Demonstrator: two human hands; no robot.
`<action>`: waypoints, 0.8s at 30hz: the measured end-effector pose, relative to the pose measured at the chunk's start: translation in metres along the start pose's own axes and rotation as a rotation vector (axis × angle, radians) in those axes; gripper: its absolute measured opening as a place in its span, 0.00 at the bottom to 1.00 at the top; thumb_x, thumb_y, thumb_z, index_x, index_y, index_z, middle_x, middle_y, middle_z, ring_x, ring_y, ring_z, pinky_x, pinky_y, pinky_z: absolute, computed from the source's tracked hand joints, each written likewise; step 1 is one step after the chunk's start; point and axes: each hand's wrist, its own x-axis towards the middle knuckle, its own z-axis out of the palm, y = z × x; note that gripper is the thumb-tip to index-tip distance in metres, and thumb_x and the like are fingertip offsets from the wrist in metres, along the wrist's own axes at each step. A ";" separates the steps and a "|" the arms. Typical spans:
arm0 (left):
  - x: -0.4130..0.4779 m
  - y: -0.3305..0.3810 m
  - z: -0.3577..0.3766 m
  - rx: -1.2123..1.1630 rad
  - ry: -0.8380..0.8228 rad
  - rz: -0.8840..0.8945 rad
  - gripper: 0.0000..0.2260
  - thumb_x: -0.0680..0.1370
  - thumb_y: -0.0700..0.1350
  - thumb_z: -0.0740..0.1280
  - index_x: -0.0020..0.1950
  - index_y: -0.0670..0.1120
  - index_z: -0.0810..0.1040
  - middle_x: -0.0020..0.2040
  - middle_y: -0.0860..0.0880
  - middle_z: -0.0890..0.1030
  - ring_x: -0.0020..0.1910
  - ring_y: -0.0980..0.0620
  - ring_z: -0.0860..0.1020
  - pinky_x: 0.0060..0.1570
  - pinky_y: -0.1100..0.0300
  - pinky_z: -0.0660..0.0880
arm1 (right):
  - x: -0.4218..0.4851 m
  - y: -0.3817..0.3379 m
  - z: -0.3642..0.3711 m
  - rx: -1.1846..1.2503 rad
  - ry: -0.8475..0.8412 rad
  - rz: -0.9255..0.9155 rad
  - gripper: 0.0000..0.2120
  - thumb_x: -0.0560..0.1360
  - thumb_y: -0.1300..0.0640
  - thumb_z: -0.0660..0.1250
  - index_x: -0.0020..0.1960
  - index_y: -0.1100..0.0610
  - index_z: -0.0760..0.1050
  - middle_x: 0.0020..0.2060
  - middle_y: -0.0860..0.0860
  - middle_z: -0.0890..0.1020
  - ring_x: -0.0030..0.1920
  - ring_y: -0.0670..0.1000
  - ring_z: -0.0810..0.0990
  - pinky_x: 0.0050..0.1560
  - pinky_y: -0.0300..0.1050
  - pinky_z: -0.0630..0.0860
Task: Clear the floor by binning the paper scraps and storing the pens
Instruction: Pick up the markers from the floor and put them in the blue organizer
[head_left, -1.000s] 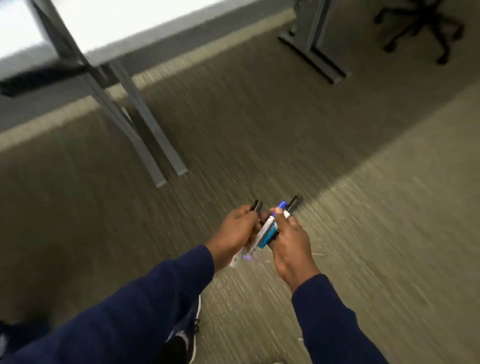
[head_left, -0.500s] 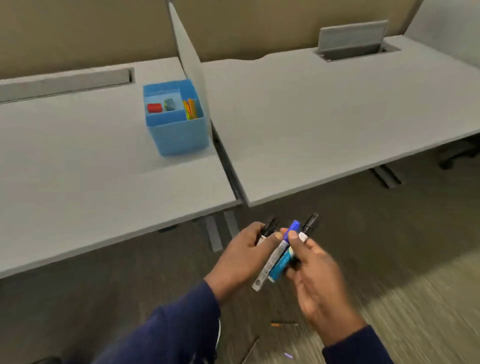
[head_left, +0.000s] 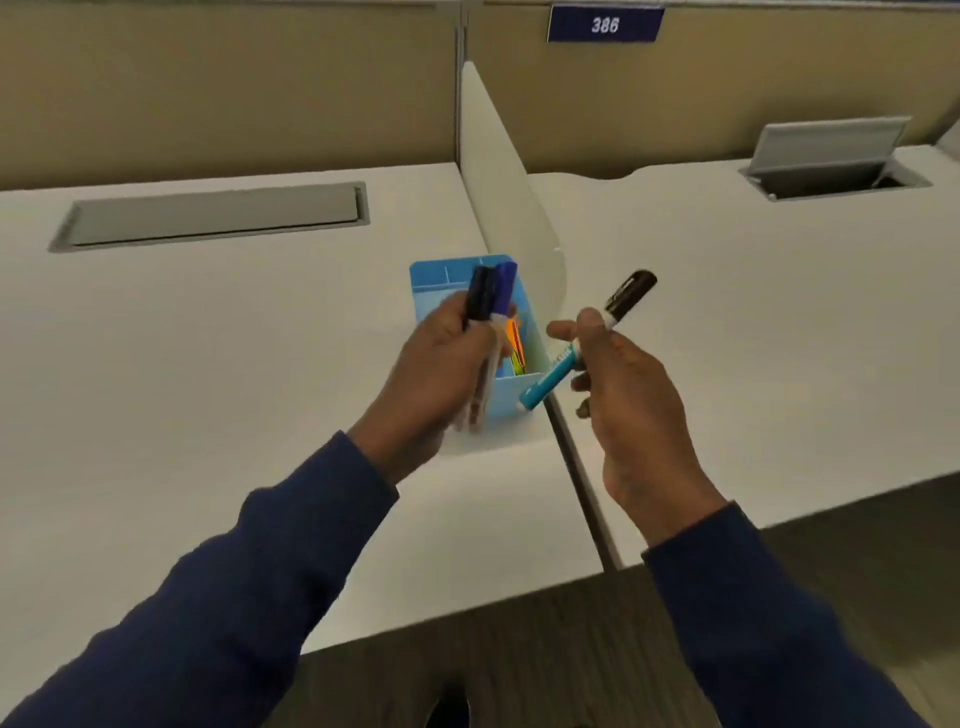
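Your left hand (head_left: 441, 374) grips two pens (head_left: 488, 293) over the blue organizer (head_left: 439, 273), orange sticks (head_left: 515, 340) inside, tight against the divider (head_left: 511, 208) at the desk (head_left: 234, 364) edge; your right hand (head_left: 623, 384) pinches a teal marker (head_left: 550, 376) just beside.

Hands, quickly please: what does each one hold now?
Left hand: grips two markers, black cap and blue cap.
Right hand: grips a teal marker with a black cap.

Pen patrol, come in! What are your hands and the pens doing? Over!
Left hand grips black-capped and blue-capped markers at blue organizer. Right hand holds teal marker, apart. Divider panel close beside organizer.
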 end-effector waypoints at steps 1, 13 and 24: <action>0.014 0.009 -0.007 -0.068 0.044 0.013 0.09 0.81 0.42 0.61 0.56 0.54 0.78 0.48 0.50 0.81 0.50 0.53 0.79 0.49 0.59 0.76 | 0.012 -0.008 0.007 -0.058 0.025 -0.062 0.16 0.80 0.40 0.61 0.48 0.48 0.83 0.37 0.42 0.79 0.40 0.43 0.77 0.42 0.45 0.78; 0.171 0.018 -0.032 -0.385 0.188 0.028 0.10 0.80 0.31 0.59 0.57 0.40 0.76 0.45 0.45 0.77 0.48 0.48 0.76 0.61 0.51 0.75 | 0.153 -0.049 0.083 -0.467 0.103 -0.380 0.15 0.77 0.57 0.71 0.62 0.59 0.75 0.55 0.55 0.82 0.53 0.53 0.81 0.45 0.35 0.73; 0.194 -0.020 -0.034 -0.053 0.141 -0.002 0.12 0.78 0.33 0.65 0.59 0.41 0.78 0.53 0.41 0.80 0.53 0.45 0.77 0.64 0.43 0.75 | 0.192 -0.033 0.117 -0.777 0.025 -0.362 0.12 0.78 0.56 0.69 0.60 0.59 0.77 0.56 0.56 0.82 0.48 0.54 0.76 0.45 0.43 0.69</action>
